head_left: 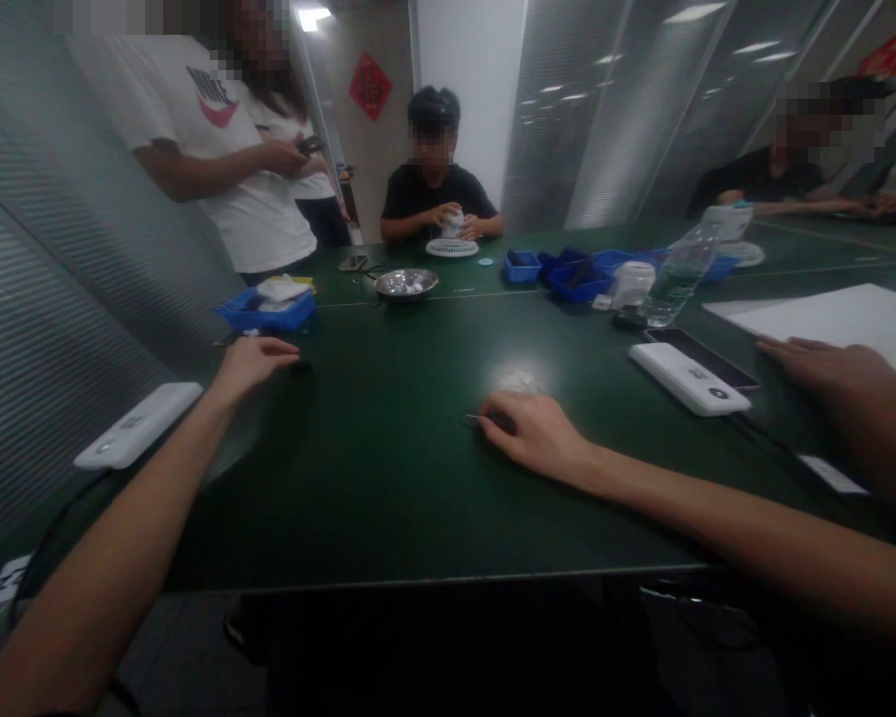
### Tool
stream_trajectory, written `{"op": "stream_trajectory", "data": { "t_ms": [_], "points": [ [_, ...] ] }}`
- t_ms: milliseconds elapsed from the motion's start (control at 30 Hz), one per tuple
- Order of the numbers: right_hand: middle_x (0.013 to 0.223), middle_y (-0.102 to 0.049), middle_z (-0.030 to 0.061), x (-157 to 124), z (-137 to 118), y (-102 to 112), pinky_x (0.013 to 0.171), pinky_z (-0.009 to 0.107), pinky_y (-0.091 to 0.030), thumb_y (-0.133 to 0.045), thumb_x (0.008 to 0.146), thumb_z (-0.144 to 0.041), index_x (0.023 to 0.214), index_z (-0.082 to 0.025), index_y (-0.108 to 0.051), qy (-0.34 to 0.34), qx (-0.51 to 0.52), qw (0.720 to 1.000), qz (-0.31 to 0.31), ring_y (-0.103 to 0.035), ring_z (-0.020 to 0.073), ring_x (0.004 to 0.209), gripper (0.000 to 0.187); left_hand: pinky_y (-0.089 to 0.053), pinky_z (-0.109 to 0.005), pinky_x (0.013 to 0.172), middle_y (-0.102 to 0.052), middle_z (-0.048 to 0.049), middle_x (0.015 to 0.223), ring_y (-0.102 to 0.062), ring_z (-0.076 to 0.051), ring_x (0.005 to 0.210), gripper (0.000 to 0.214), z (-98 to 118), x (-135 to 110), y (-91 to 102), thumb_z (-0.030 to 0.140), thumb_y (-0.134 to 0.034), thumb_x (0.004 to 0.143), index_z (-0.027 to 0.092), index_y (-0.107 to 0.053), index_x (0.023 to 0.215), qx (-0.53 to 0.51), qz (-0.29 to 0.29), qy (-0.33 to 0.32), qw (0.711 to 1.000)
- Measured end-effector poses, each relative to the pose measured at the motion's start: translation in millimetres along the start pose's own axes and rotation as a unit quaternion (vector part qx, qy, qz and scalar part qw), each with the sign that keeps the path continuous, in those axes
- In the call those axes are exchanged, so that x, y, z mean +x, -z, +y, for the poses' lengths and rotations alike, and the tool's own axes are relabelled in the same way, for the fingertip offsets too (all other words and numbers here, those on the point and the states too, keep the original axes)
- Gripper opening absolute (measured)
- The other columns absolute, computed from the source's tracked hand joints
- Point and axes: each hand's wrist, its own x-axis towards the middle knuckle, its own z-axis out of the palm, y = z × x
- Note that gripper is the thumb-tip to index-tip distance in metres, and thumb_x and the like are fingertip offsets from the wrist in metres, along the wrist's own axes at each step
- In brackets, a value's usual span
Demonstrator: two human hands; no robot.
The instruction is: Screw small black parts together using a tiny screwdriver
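My left hand (pixel 252 360) is at the left side of the green table (pixel 388 478), with its thumb and fingers pinched together. What they hold, if anything, I cannot make out; a small dark patch (pixel 300 368) lies just below the fingertips. My right hand (pixel 530 433) rests on the table right of the middle, its fingers curled closed. From its pinch a thin metal rod (pixel 473 416) points left; the rest of it is hidden in the hand. Just beyond my left hand sits a blue tray (pixel 269 311) holding a crumpled white item (pixel 282 289).
A metal bowl (pixel 407 284) with small pieces stands farther back. White devices with cables lie left (pixel 140 423) and right (pixel 691 378), beside a phone (pixel 702 358) and a bottle (pixel 683 274). At right, another person's hand (pixel 828 368) touches white paper (pixel 851 314). People sit and stand beyond.
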Motion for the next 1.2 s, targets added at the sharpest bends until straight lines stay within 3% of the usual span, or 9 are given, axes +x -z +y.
{"op": "stream_trajectory", "data": {
  "t_ms": [133, 267, 833, 1000, 1200],
  "points": [
    [0.089, -0.069, 0.0034, 0.6, 0.1, -0.4, 0.061, 0.027, -0.037, -0.055, 0.099, -0.035, 0.101, -0.020, -0.067, -0.002, -0.006, 1.000, 0.000, -0.058, 0.0146, 0.069, 0.020, -0.052, -0.032, 0.087, -0.078, -0.0058, 0.102, -0.072, -0.026, 0.094, 0.033, -1.9, 1.0, -3.4, 0.037, -0.075, 0.077, 0.022, -0.081, 0.105, 0.036, -0.015, -0.028, 0.999],
    [0.089, -0.069, 0.0039, 0.1, -1.4, 1.5, 0.061, 0.027, -0.038, -0.055, 0.099, -0.035, 0.101, -0.019, -0.067, 0.003, -0.003, 1.000, 0.000, -0.059, 0.0150, 0.070, 0.019, -0.053, -0.033, 0.082, -0.078, -0.0068, 0.101, -0.071, -0.028, 0.092, 0.031, 0.9, -0.8, -6.8, 0.036, -0.073, 0.079, 0.021, -0.081, 0.105, 0.059, -0.006, -0.038, 0.998],
    [0.088, -0.069, 0.0039, 0.2, -1.6, 0.9, 0.061, 0.027, -0.037, -0.055, 0.098, -0.034, 0.100, -0.019, -0.066, 0.008, -0.002, 1.000, 0.001, -0.057, 0.0146, 0.069, 0.019, -0.054, -0.027, 0.070, -0.078, -0.0057, 0.096, -0.071, -0.023, 0.082, 0.037, 7.6, -7.5, -6.0, 0.037, -0.079, 0.072, 0.021, -0.081, 0.105, -0.042, -0.046, 0.002, 0.998],
    [0.088, -0.069, 0.0040, 0.3, -1.4, 1.0, 0.060, 0.027, -0.036, -0.056, 0.098, -0.034, 0.100, -0.019, -0.067, 0.009, -0.001, 1.000, 0.002, -0.057, 0.0143, 0.068, 0.019, -0.051, -0.027, 0.059, -0.078, -0.0064, 0.090, -0.069, -0.020, 0.069, 0.045, 2.7, -6.9, -9.0, 0.043, -0.080, 0.070, 0.021, -0.081, 0.109, -0.034, -0.080, 0.019, 0.996],
    [0.088, -0.069, 0.0037, -0.3, -2.2, 1.7, 0.060, 0.027, -0.038, -0.055, 0.099, -0.034, 0.101, -0.019, -0.066, 0.012, -0.001, 1.000, 0.003, -0.058, 0.0144, 0.068, 0.019, -0.053, -0.029, 0.070, -0.078, -0.0063, 0.091, -0.070, -0.021, 0.076, 0.041, -0.6, -5.7, -9.5, 0.041, -0.084, 0.069, 0.022, -0.082, 0.105, -0.022, -0.059, 0.038, 0.997]
  ]
}}
